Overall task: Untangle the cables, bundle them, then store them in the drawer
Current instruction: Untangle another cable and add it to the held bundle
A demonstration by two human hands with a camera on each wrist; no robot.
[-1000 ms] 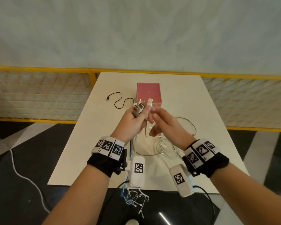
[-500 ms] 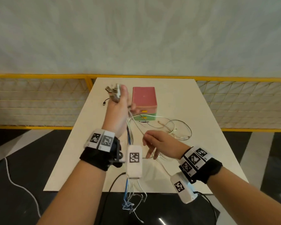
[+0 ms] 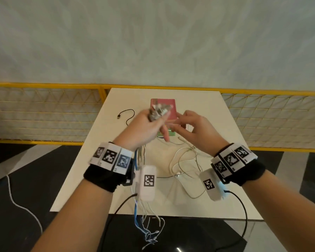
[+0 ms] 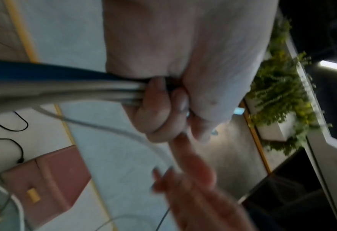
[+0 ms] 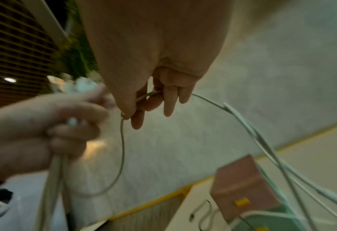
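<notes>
My left hand (image 3: 149, 124) is raised over the table and grips a bundle of white and blue cables (image 4: 68, 87) by their plug ends (image 3: 159, 110). The loose strands hang past my left wrist below the table's front edge (image 3: 145, 228). My right hand (image 3: 191, 128) is close beside the left hand and pinches one white cable (image 5: 122, 140) between thumb and fingers. More white cable (image 3: 185, 160) lies in loops on the table. Behind the hands stands the pink drawer box (image 3: 171, 106) with a green drawer (image 5: 270, 218) pulled out.
A black cable (image 3: 127, 115) lies on the white table (image 3: 102, 157) left of the box. A yellow mesh railing (image 3: 44, 110) runs behind the table. Dark floor with a white cord (image 3: 13, 197) lies to the left.
My left hand moved right and down, back over the pink box, still holding the bundle. My right hand rose from the table up to the left hand with a white cable.
</notes>
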